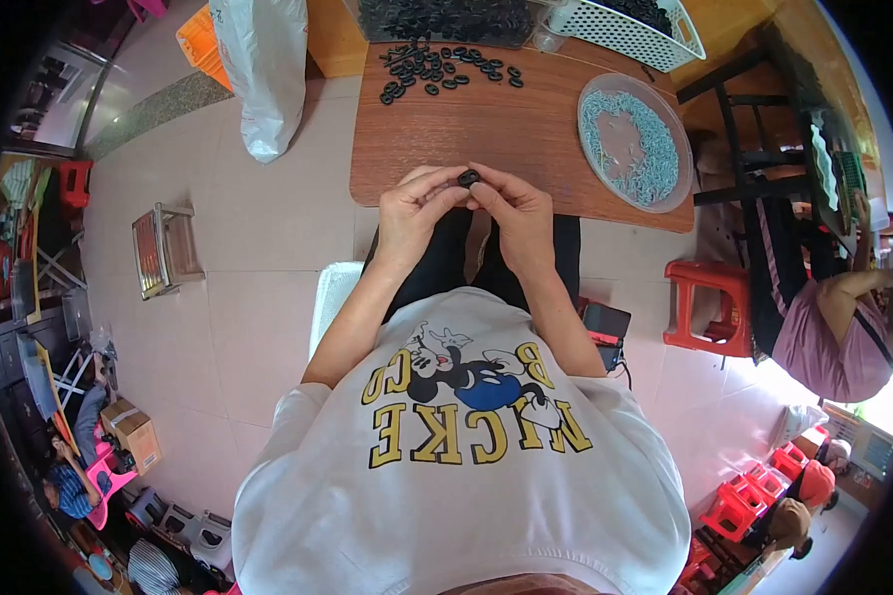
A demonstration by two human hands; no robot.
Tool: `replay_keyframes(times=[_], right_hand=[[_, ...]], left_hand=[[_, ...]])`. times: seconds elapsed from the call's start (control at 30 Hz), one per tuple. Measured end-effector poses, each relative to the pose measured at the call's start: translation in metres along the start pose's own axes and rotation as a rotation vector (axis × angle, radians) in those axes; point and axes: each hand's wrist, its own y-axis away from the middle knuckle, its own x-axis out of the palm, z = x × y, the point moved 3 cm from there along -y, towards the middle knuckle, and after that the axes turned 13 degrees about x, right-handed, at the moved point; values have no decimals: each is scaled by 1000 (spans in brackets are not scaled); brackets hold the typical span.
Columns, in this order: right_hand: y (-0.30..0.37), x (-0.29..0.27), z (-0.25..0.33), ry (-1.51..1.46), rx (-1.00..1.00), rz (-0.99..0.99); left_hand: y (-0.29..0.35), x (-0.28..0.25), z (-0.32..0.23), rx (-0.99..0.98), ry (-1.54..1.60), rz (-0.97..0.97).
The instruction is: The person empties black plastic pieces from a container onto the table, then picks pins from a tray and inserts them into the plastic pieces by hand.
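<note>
Just above the near edge of the brown table (446, 134), my two hands meet around a small black oval plastic part (468, 178). My left hand (409, 213) pinches it from the left between thumb and fingertips. From the other side, the thumb and forefinger of my right hand (522, 220) close on the same part. Fingertips cover some of it. Farther back on the table lie several loose black oval parts (432, 72), scattered in a loose heap. To the right, a round clear tray (620, 137) holds many small light-blue pieces, too small to name.
A clear bin (446, 22) of black parts and a white perforated basket (620, 38) stand at the table's far edge. A white plastic bag (263, 79) hangs at the far left by an orange crate (200, 48). At right are a red stool (709, 305) and another person (833, 337).
</note>
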Motion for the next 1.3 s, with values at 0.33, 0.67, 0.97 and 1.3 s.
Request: replay_keyframes(times=[0.33,0.67,0.97,1.3], right_hand=[[9,11,1,31,-129,-181],[-1,-3,11,150,-4,-141],[-56,-54,135,850,-82,24],[-190,-174,220,999,-499,-483]], left_hand=[[3,3,-3,107,-27,-68],[1,8,17,47,105,-76],[-32,-44,48,-36,-61,-284],[-48,-47,43,54,-595,-233]])
